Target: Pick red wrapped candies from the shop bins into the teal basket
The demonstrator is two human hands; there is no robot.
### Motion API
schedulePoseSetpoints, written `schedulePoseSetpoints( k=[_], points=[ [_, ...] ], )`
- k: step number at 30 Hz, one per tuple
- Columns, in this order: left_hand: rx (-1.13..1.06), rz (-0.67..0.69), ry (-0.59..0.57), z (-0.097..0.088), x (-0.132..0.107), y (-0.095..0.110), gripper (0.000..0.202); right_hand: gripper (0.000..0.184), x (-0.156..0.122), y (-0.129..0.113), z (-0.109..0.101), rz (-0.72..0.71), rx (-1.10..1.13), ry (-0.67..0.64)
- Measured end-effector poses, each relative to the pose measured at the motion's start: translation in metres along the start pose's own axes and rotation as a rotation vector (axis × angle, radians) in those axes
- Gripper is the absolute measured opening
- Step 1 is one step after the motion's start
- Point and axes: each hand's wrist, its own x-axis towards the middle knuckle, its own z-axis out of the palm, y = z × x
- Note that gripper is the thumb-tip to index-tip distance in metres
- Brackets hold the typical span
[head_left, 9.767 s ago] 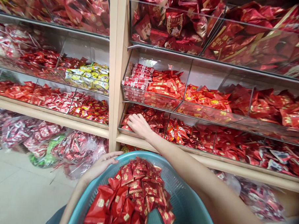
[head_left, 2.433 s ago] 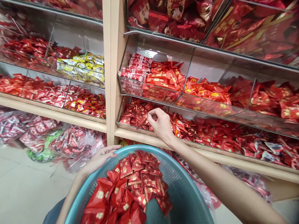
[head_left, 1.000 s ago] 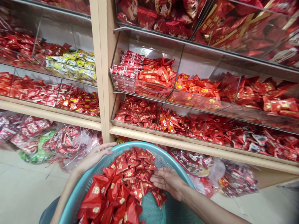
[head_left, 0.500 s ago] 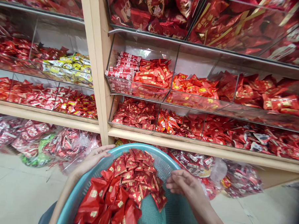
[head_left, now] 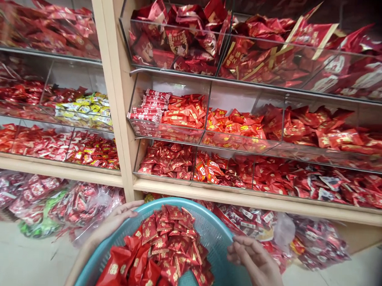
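Note:
A round turquoise mesh basket [head_left: 218,232] is at the bottom centre. Small dark red sachets with gold print [head_left: 177,239] are heaped in its back and right part, and bigger bright red packets [head_left: 116,266] fill the front left. My left hand [head_left: 119,220] grips the basket's left rim, its fingers laid along the edge. Over the right rim is my right hand [head_left: 255,261], fingers loosely bent and a little apart, with nothing visible in them. Whether its fingertips touch the rim I cannot tell.
Wooden shelves [head_left: 239,200] with clear bins of red packets rise in front. Yellow packets [head_left: 85,109] sit in a bin at left. Plastic bags of packets [head_left: 80,205] lie on the tiled floor [head_left: 37,254] under the left shelf, and more bags [head_left: 319,245] at right.
My right hand has moved right, from above the basket's inside to its right rim. The view has tilted up, so the shelves and basket sit lower. My left hand stays on the rim.

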Motion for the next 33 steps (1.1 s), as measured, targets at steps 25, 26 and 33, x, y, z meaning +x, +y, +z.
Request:
schedulePoseSetpoints(
  k=[25, 26, 33],
  points=[
    [-0.040, 0.008, -0.024, -0.003, 0.001, -0.005, 0.038, 0.057, 0.173, -0.108, 0.202, 0.031, -0.568, -0.031],
    [-0.038, 0.012, -0.025, -0.002, 0.000, -0.005, 0.038, 0.056, 0.173, -0.108, 0.204, 0.037, -0.568, -0.019],
    [-0.060, 0.011, -0.028, 0.001, 0.001, -0.004, 0.043, 0.052, 0.185, -0.104, 0.211, 0.037, -0.524, 0.021]
  ],
)
